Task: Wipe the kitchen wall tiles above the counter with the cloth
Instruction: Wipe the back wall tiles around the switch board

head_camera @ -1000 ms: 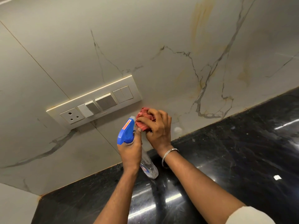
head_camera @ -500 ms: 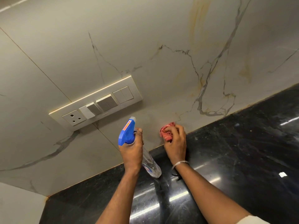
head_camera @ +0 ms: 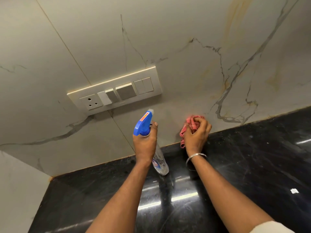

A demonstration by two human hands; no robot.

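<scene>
Marble wall tiles [head_camera: 176,47] over black bench [head_camera: 252,157]. Right hand [head_camera: 196,137] grips balled cloth [head_camera: 191,122] on lowest tile, mid-wipe; left hand [head_camera: 144,143] grips spray bottle [head_camera: 144,125]. Next likely wiping further along the tiles.

Glossy black counter [head_camera: 252,165], pale-veined, reflecting streaks of overhead light. Small white scrap [head_camera: 294,191] on it at right. Cream switch plate [head_camera: 116,88] on the wall: 1 socket at left, switches to its right. Plain side wall [head_camera: 18,190] at left.

The red cloth [head_camera: 191,126] is now carried by the right hand [head_camera: 196,135] further from the left hand [head_camera: 145,142], down at the tile's foot.
</scene>
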